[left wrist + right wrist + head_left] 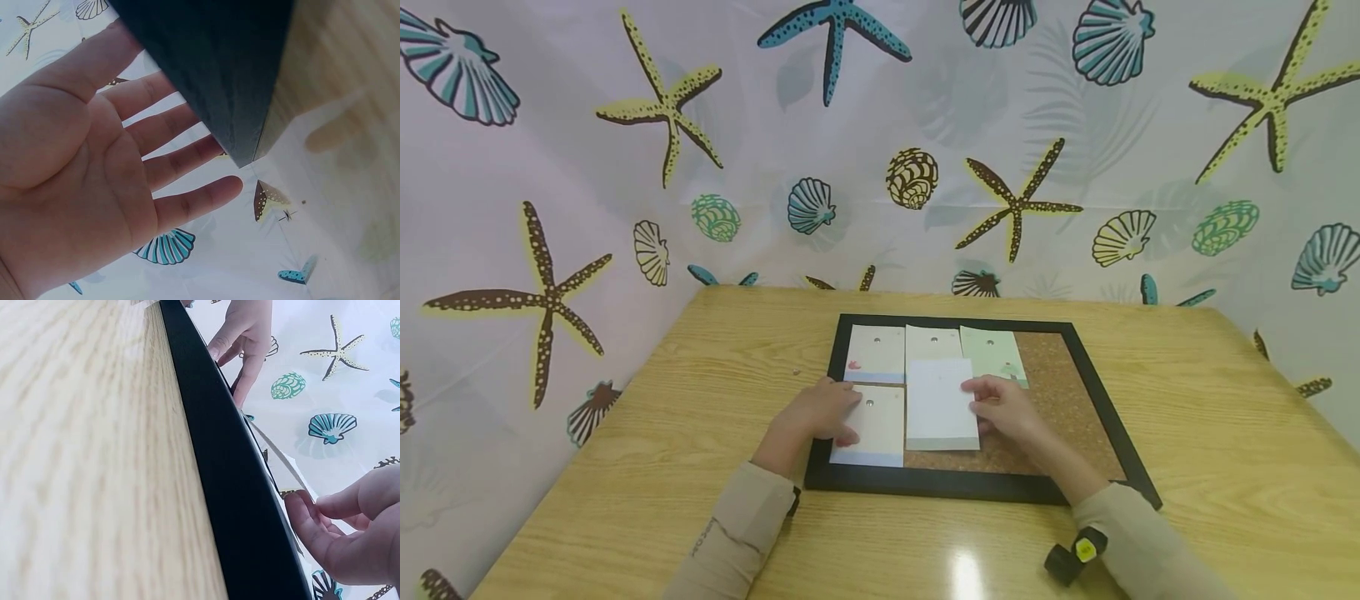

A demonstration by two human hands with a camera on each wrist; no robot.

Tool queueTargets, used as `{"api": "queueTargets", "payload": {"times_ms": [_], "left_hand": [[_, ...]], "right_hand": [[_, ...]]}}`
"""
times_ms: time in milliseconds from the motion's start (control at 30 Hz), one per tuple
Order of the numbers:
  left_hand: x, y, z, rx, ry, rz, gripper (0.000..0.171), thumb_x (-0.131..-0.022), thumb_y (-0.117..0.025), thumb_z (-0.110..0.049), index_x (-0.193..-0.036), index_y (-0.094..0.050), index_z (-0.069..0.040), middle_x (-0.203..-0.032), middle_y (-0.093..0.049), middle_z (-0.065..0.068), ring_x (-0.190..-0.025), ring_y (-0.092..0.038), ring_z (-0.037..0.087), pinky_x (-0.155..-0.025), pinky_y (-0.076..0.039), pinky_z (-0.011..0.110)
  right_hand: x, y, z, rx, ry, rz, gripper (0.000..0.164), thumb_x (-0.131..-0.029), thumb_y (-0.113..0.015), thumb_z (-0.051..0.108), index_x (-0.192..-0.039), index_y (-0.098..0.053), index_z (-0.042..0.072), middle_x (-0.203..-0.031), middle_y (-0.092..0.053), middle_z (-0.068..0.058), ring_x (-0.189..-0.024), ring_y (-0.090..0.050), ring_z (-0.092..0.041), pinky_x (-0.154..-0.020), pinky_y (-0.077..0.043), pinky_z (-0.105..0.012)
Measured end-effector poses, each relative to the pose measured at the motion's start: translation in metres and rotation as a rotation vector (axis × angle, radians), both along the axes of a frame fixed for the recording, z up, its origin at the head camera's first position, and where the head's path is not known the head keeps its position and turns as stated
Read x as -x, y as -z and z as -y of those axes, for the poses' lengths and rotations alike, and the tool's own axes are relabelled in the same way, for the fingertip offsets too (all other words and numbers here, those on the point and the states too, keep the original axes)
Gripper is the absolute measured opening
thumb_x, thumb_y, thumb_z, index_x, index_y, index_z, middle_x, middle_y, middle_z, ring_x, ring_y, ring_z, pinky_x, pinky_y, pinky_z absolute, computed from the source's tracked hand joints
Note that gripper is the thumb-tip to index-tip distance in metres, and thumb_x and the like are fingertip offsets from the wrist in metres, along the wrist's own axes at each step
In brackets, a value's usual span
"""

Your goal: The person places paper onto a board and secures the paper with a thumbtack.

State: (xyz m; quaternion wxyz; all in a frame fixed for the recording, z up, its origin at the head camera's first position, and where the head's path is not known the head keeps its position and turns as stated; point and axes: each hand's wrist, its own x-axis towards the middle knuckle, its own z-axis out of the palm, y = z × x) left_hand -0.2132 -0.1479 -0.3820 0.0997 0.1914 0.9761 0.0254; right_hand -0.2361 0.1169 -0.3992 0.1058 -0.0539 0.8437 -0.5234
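Observation:
A white sheet of note paper (942, 407) with a grey-green band along its bottom lies slightly raised over the middle of a black-framed cork board (1052, 375). My right hand (1007, 406) pinches its right edge between thumb and fingers; in the right wrist view the paper (284, 453) tilts up from the board. My left hand (820, 410) is at the board's left side, fingers spread and reaching over a lower-left note sheet (880, 429) fixed with a silver pin. The left wrist view shows the left palm (81, 156) with straight fingers beside the black frame (219, 62).
Along the board's top are three pinned sheets: one with a red drawing (876, 354), a middle one (934, 340) partly covered, and a green one (992, 354). Bare cork shows at the right. A tiny object (796, 372) lies on the wooden table (647, 467). Patterned cloth (865, 150) hangs behind.

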Motion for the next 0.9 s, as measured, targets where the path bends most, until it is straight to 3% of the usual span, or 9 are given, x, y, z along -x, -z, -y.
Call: {"api": "queueTargets", "payload": {"times_ms": [400,900], "left_hand": [[-0.0014,-0.0022,-0.0014,-0.004,-0.014,0.011,0.053,-0.075,-0.071,-0.033,-0.120,-0.057,-0.008,-0.126,-0.050,0.007,-0.108,-0.045,0.026,-0.092,-0.037,0.040],[-0.0021,-0.0026,-0.0021,-0.019,-0.032,0.015,0.054,-0.075,-0.072,-0.032,-0.120,-0.057,-0.008,-0.127,-0.049,0.008,-0.109,-0.044,0.027,-0.092,-0.037,0.041]], "right_hand": [[0.0023,0.0001,0.0042,0.013,0.009,-0.033,0.028,-0.087,-0.050,-0.007,-0.114,-0.053,-0.007,-0.092,-0.049,-0.015,-0.075,-0.052,-0.020,-0.062,-0.052,-0.029],[0.0019,0.0026,0.0059,0.031,0.034,0.008,0.027,-0.086,-0.050,-0.009,-0.113,-0.054,-0.006,-0.092,-0.048,-0.014,-0.074,-0.052,-0.020,-0.060,-0.051,-0.029]]}}
